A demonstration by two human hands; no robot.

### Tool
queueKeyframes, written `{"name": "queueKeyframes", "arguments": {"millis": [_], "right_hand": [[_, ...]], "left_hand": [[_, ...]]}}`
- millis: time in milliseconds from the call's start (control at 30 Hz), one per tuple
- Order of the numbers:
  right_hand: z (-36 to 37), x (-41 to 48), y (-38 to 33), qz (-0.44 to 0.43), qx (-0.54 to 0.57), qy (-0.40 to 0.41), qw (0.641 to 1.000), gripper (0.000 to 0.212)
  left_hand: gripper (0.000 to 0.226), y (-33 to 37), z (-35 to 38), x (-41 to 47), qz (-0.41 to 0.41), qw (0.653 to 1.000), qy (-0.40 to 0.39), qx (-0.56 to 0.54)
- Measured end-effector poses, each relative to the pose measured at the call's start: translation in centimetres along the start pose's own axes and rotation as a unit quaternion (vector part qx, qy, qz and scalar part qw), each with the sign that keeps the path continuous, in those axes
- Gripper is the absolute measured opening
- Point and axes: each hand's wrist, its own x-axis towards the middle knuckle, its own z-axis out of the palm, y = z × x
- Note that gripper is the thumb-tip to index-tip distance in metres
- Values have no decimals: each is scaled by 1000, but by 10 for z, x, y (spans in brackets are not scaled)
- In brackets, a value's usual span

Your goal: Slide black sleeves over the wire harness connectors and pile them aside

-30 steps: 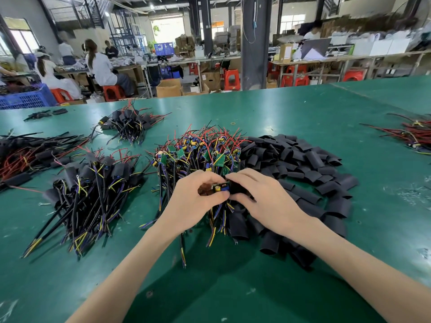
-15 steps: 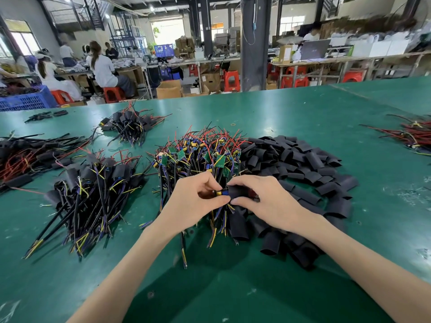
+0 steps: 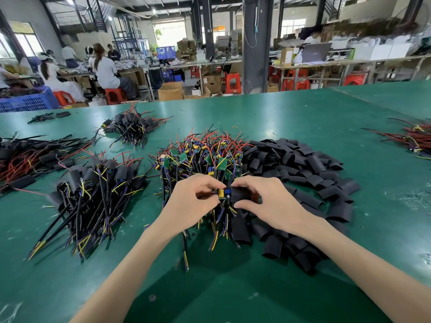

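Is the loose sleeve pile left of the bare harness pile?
No, the loose sleeve pile lies to the right of the bare harness pile.

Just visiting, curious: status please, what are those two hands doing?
Left hand pinches small yellow-and-blue wired connector. Right hand grips flat black tube sleeve, mouth at the connector. Nothing in the way.

I look into a big factory hall. The wide green table [image 3: 303, 113] in front of me holds heaps of wires [image 3: 93, 194] and a heap of black sleeves [image 3: 303, 164]. Past its far edge, people in white [image 3: 106, 71] sit on red stools [image 3: 115, 94] at long work tables [image 3: 338, 64]. I see cardboard boxes [image 3: 170, 90], a blue crate [image 3: 28, 101], a tall dark post [image 3: 254, 43] and a high roof with lights [image 3: 69, 0]. Stacks of boxes [image 3: 222, 41] fill the back.
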Motion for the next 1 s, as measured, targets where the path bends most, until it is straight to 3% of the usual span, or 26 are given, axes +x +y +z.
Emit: {"name": "queueKeyframes", "arguments": {"millis": [267,633,867,1000], "right_hand": [[4,1,4,-8,-65,-10,998,32],[0,1,5,70,137,-31,988,26],[2,-2,8,64,107,-8,992,17],[0,-2,4,11,60,8,998,28]], "left_hand": [[29,2,3,-2,24,999,17,31],[29,1,2,-3,97,992,13,80],[23,2,0,-2,83,995,-19,52],[19,4,2,-1,59,998,12,28]]}}
